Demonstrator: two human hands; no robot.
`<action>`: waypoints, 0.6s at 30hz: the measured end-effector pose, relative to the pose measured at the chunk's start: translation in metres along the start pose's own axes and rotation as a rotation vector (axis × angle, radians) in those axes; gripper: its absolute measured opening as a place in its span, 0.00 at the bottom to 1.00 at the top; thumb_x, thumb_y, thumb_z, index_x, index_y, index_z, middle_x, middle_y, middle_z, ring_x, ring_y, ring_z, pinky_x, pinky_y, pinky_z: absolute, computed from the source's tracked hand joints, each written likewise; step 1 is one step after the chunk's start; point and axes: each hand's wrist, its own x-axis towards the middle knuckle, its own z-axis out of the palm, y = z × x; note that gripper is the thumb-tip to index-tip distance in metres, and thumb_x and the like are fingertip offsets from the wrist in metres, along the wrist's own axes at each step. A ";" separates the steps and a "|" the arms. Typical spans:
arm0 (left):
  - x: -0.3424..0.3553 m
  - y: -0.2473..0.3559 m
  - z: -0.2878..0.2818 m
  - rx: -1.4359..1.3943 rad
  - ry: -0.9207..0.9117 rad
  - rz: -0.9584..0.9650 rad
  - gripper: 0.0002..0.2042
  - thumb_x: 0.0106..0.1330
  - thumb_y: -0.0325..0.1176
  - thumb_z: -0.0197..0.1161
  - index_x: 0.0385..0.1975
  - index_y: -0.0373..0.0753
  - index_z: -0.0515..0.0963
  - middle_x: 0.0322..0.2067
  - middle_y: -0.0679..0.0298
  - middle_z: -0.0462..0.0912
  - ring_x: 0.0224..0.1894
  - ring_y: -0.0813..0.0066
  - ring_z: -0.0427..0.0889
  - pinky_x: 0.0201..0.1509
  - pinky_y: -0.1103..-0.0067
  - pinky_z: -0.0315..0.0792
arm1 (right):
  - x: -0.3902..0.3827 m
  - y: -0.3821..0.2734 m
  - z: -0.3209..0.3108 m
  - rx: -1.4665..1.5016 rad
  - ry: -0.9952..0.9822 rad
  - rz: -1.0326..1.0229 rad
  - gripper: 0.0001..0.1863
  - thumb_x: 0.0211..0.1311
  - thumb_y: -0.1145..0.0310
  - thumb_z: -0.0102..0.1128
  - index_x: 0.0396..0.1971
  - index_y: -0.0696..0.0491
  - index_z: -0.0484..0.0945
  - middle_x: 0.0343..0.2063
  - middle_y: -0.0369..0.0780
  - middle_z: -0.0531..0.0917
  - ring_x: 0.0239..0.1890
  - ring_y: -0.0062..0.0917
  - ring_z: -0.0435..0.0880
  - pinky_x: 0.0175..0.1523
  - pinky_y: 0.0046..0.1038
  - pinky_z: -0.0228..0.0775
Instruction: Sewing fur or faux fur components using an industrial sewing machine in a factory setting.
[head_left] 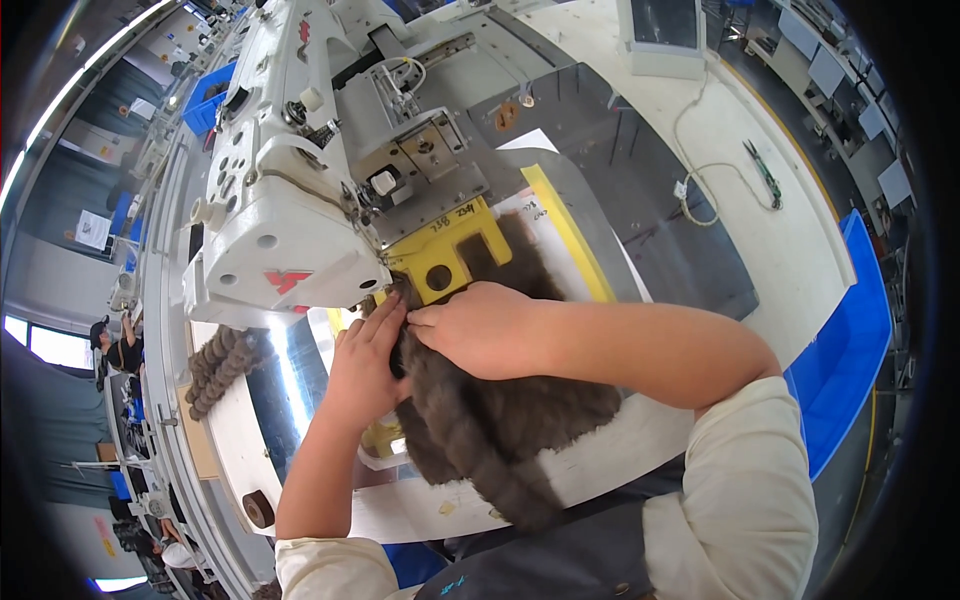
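The brown furry fabric (500, 420) hangs over the table's (640, 440) near edge, its far end under the yellow template (440, 255). Both forearms angle inward; the left hand (365, 365) and right hand (480, 328) pinch the fabric with bent fingers just before the sewing machine (290, 170). The table lies bare at right.

I see a white counter (790, 230) carrying a white industrial sewing machine (290, 190) at its left. On the counter lie a dark grey plate (640, 170), a yellow template (450, 255) under the machine head, and a brown furry fabric piece (500, 420) spread at the near edge. A pair of green-handled thread snips (765, 175) and a looped white cord (700, 180) rest toward the right. A stack of brown fabric pieces (222, 365) sits at the left
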 end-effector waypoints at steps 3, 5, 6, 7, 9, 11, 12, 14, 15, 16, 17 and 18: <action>0.000 -0.001 0.001 -0.014 0.022 0.021 0.44 0.42 0.30 0.72 0.68 0.37 0.69 0.72 0.55 0.69 0.65 0.53 0.75 0.64 0.63 0.69 | -0.002 -0.001 -0.001 -0.019 0.050 -0.029 0.19 0.66 0.73 0.51 0.55 0.59 0.79 0.50 0.42 0.84 0.47 0.39 0.87 0.49 0.41 0.80; 0.001 -0.002 0.003 -0.010 0.023 0.029 0.45 0.42 0.31 0.73 0.68 0.37 0.69 0.72 0.55 0.69 0.65 0.53 0.75 0.64 0.63 0.69 | -0.003 0.001 -0.002 0.017 0.028 -0.019 0.20 0.65 0.74 0.52 0.56 0.59 0.79 0.51 0.42 0.83 0.48 0.39 0.87 0.50 0.41 0.80; 0.001 -0.002 0.004 -0.005 0.022 0.035 0.45 0.42 0.31 0.73 0.69 0.37 0.69 0.71 0.55 0.69 0.65 0.53 0.75 0.64 0.63 0.69 | -0.003 0.001 -0.001 0.003 0.035 -0.036 0.20 0.65 0.74 0.52 0.56 0.59 0.79 0.51 0.42 0.83 0.48 0.39 0.87 0.50 0.41 0.80; 0.001 -0.002 0.004 -0.003 0.030 0.033 0.45 0.42 0.31 0.73 0.69 0.37 0.69 0.71 0.55 0.69 0.65 0.53 0.75 0.64 0.63 0.69 | -0.003 0.003 0.000 0.002 0.014 -0.037 0.21 0.65 0.74 0.52 0.57 0.59 0.78 0.52 0.42 0.83 0.49 0.39 0.87 0.50 0.41 0.80; 0.001 -0.002 0.003 -0.031 0.052 0.036 0.46 0.41 0.33 0.75 0.69 0.37 0.69 0.72 0.56 0.69 0.64 0.53 0.75 0.64 0.63 0.70 | -0.003 0.006 0.001 -0.012 -0.001 -0.048 0.22 0.65 0.74 0.52 0.58 0.59 0.78 0.54 0.42 0.83 0.50 0.39 0.87 0.51 0.41 0.80; -0.001 0.000 0.001 0.000 0.027 0.008 0.47 0.40 0.33 0.76 0.69 0.38 0.69 0.72 0.57 0.69 0.63 0.53 0.76 0.63 0.62 0.70 | -0.004 0.007 0.003 0.019 0.085 -0.078 0.17 0.70 0.69 0.51 0.53 0.56 0.80 0.50 0.43 0.84 0.51 0.40 0.86 0.53 0.40 0.80; -0.003 0.000 0.000 0.010 0.001 -0.002 0.48 0.40 0.34 0.77 0.70 0.38 0.68 0.72 0.58 0.69 0.62 0.53 0.76 0.63 0.62 0.70 | -0.004 0.007 0.004 0.025 0.090 -0.078 0.19 0.69 0.69 0.50 0.55 0.58 0.79 0.50 0.43 0.83 0.51 0.40 0.85 0.54 0.40 0.80; -0.004 0.003 -0.003 0.026 0.003 -0.017 0.48 0.40 0.33 0.77 0.70 0.39 0.68 0.72 0.58 0.69 0.62 0.52 0.77 0.62 0.62 0.71 | -0.006 0.007 0.005 0.001 0.101 -0.113 0.22 0.68 0.70 0.50 0.59 0.59 0.77 0.56 0.44 0.82 0.54 0.40 0.85 0.56 0.40 0.79; -0.006 0.005 -0.004 0.027 -0.016 -0.028 0.49 0.40 0.33 0.77 0.71 0.39 0.68 0.72 0.58 0.69 0.61 0.52 0.77 0.61 0.62 0.71 | -0.007 0.007 0.005 -0.003 0.091 -0.099 0.23 0.68 0.71 0.49 0.60 0.60 0.77 0.59 0.45 0.81 0.55 0.40 0.85 0.57 0.40 0.79; -0.006 0.008 -0.005 0.043 -0.014 -0.036 0.49 0.40 0.34 0.78 0.72 0.40 0.67 0.72 0.59 0.69 0.59 0.53 0.77 0.61 0.63 0.71 | -0.008 0.007 0.003 -0.031 0.115 -0.130 0.23 0.68 0.71 0.49 0.60 0.60 0.77 0.59 0.45 0.81 0.55 0.40 0.85 0.57 0.40 0.79; -0.008 0.011 -0.007 0.049 0.029 -0.029 0.49 0.40 0.34 0.78 0.72 0.40 0.67 0.72 0.59 0.69 0.59 0.53 0.77 0.61 0.63 0.71 | -0.009 0.007 0.002 -0.027 0.116 -0.153 0.24 0.67 0.71 0.51 0.62 0.60 0.75 0.61 0.45 0.80 0.56 0.41 0.84 0.58 0.40 0.79; -0.010 0.015 -0.008 0.071 0.026 -0.037 0.50 0.40 0.34 0.78 0.72 0.40 0.67 0.72 0.59 0.69 0.58 0.54 0.78 0.61 0.63 0.71 | -0.010 0.008 -0.001 -0.035 0.082 -0.146 0.26 0.67 0.70 0.53 0.64 0.60 0.74 0.63 0.45 0.78 0.58 0.41 0.83 0.59 0.39 0.78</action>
